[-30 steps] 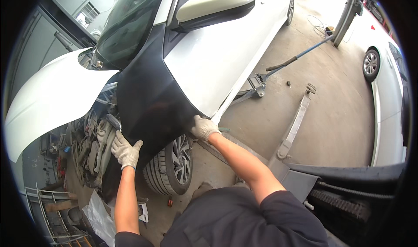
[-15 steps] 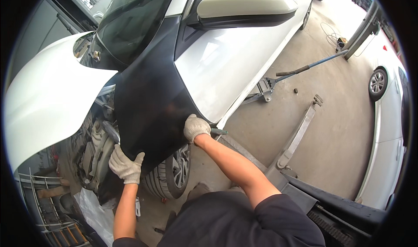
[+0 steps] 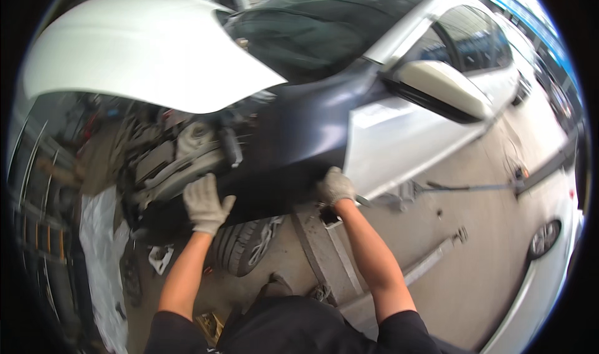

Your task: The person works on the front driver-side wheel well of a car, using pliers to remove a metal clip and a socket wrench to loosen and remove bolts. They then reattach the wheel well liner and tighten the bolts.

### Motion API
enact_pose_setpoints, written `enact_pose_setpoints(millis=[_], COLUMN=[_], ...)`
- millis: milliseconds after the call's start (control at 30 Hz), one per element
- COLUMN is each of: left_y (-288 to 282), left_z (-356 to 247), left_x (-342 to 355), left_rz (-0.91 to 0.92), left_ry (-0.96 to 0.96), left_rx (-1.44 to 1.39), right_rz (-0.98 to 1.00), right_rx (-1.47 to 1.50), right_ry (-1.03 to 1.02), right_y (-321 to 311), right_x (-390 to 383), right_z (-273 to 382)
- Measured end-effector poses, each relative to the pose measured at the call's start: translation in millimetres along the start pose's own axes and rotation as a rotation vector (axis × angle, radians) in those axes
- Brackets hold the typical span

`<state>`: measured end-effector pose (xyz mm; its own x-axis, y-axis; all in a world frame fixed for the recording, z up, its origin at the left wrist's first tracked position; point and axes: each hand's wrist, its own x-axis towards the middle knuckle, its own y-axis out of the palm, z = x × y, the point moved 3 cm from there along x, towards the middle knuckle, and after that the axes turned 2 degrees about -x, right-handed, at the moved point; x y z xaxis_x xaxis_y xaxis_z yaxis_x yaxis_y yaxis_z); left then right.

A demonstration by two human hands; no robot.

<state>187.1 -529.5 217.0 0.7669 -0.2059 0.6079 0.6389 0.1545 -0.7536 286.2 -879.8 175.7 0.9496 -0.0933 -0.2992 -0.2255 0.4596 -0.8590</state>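
A dark, unpainted front fender [image 3: 299, 135] covers the front side of a white car, above the wheel [image 3: 246, 245]. My left hand [image 3: 206, 205], in a pale knit glove, lies on the fender's lower front part with fingers stretched and thumb apart. My right hand [image 3: 336, 185], gloved too, is closed at the fender's rear lower edge, beside the white door [image 3: 387, 138]. Its fingertips are partly hidden and blurred. A short greenish object [image 3: 362, 200] juts out by my right wrist; whether the hand touches it I cannot tell.
The white hood [image 3: 150, 48] is raised over the exposed engine bay [image 3: 181, 145]. The side mirror [image 3: 440, 85] sticks out above the door. A floor jack [image 3: 405, 193] and lift arms [image 3: 430, 254] are on the right. Plastic sheeting [image 3: 103, 254] hangs at left.
The view has turned, so the car appears shifted right and more of the hood and engine bay shows. Both hands stay at the fender, the right still at its rear edge.
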Motion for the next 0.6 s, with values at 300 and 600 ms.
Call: enact_pose_setpoints(millis=[300,600], left_y=[-18,-34], left_z=[4,134], left_x=[7,-66], left_rz=[0.146,-0.069], left_ry=[-0.091,-0.399], left_rx=[-0.084,-0.174], right_rz=[-0.008,-0.012], right_rx=[-0.072,-0.038], right_ry=[-0.172,-0.223], right_y=[16,148], right_x=[10,-106], right_z=[-4,-132])
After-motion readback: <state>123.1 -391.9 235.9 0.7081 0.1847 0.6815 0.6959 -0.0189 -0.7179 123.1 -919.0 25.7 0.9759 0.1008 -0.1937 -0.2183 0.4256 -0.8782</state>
